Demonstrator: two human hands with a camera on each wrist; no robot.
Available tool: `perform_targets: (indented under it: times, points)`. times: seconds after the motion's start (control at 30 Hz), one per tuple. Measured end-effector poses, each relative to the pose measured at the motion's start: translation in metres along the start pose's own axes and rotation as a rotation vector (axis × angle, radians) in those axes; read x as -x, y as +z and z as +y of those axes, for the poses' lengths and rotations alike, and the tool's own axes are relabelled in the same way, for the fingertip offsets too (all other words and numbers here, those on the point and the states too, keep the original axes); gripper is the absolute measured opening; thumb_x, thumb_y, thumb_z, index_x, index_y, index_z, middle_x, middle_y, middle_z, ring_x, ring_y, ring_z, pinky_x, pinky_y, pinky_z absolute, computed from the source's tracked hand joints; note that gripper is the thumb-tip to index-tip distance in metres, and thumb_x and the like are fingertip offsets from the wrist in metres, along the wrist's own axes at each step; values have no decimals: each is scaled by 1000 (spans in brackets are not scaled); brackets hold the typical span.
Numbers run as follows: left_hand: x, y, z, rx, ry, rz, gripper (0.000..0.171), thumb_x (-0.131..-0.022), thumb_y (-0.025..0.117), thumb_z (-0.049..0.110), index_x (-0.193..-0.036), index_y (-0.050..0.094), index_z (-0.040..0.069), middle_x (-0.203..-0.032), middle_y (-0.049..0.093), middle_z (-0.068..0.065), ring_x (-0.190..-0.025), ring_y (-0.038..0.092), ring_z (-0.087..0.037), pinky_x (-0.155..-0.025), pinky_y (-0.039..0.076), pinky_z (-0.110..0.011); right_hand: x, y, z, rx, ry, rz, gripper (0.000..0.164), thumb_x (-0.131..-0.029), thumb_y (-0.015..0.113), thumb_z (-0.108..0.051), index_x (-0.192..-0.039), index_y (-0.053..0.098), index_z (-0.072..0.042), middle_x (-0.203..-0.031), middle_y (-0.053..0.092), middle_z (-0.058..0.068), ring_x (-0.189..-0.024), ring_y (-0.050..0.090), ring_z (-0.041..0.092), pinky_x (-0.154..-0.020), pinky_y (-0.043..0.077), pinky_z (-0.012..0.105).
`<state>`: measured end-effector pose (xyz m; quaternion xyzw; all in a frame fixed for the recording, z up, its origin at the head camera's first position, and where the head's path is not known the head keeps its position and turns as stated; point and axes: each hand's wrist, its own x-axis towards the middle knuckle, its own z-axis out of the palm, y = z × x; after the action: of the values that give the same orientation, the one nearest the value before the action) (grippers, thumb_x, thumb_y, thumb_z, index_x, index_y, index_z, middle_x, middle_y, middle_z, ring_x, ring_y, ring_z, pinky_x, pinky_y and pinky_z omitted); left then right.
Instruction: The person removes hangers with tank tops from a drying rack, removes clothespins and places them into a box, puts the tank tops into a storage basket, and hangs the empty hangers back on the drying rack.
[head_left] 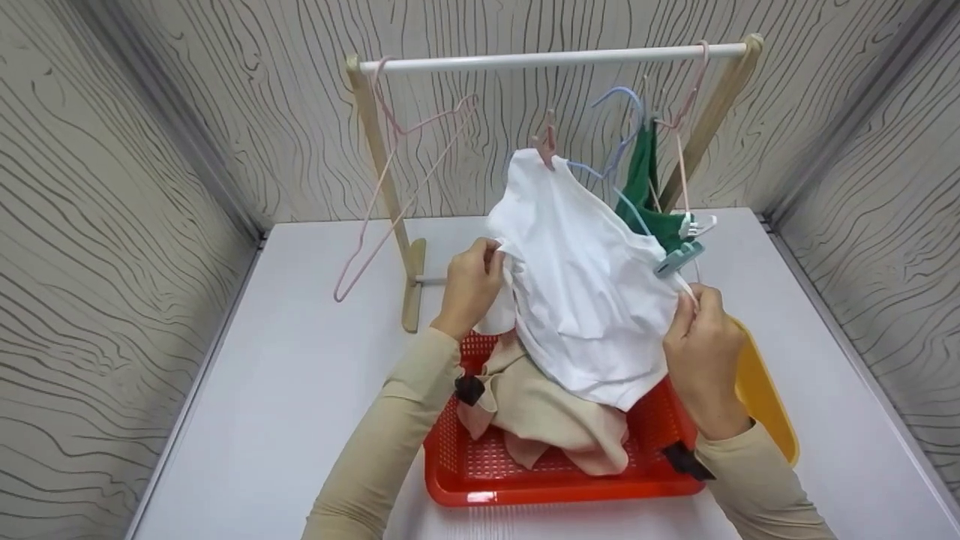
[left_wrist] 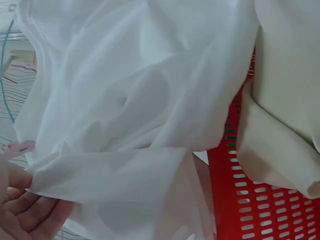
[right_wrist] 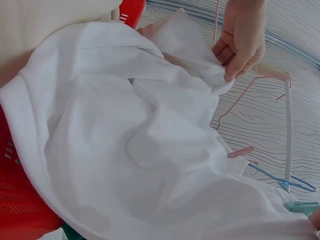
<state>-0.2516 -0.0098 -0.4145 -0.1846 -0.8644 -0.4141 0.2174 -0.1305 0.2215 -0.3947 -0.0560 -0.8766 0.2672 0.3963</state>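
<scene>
A white garment (head_left: 585, 300) spreads over a blue hanger (head_left: 620, 152), whose hook stands below the rack's rod, not on it. A pink clothespin (head_left: 548, 142) clips one shoulder and a teal clothespin (head_left: 679, 259) the other. My left hand (head_left: 474, 285) pinches the garment's left edge between thumb and fingers; the left wrist view shows a folded flap of cloth in those fingers (left_wrist: 42, 212). Just below the teal clothespin, my right hand (head_left: 703, 352) pinches a narrow white edge at the garment's right side. Only a sliver of that hand shows in the right wrist view.
Beneath the garment stands a red basket (head_left: 525, 491) holding beige cloth (head_left: 551, 412). A yellow container (head_left: 765, 397) is partly hidden on its right. From the rack's white rod (head_left: 555, 58) hang a bare pink hanger (head_left: 360, 262) at left and another with a green garment (head_left: 641, 187) at right.
</scene>
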Motion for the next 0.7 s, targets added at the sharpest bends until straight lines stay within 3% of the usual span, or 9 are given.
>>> perform_targets:
  times: [0.4, 0.53, 0.7]
  points:
    - [5, -19, 30, 37, 31, -21, 11, -91, 57, 4, -92, 64, -5, -78, 70, -16, -69, 66, -23, -64, 56, -31, 1, 1, 2, -10, -16, -16, 17, -94, 55, -2, -97, 54, 14, -55, 44, 17, -44, 35, 16, -47, 30, 15]
    - [8, -24, 42, 111, 5, -62, 10, -91, 58, 3, -92, 64, -5, -78, 71, -16, -70, 66, -23, -64, 54, -25, 1, 2, 4, -22, -42, -7, 16, -93, 56, -1, -97, 54, 14, -55, 44, 17, -43, 34, 15, -47, 29, 15]
    - [14, -31, 64, 275, 18, -136, 10, -90, 57, 1, -93, 63, -7, -80, 72, -19, -72, 68, -24, -66, 53, -18, 0, 4, 4, -56, -96, 42, 13, -89, 58, 2, -95, 55, 14, -55, 45, 19, -43, 37, 27, -44, 26, 19]
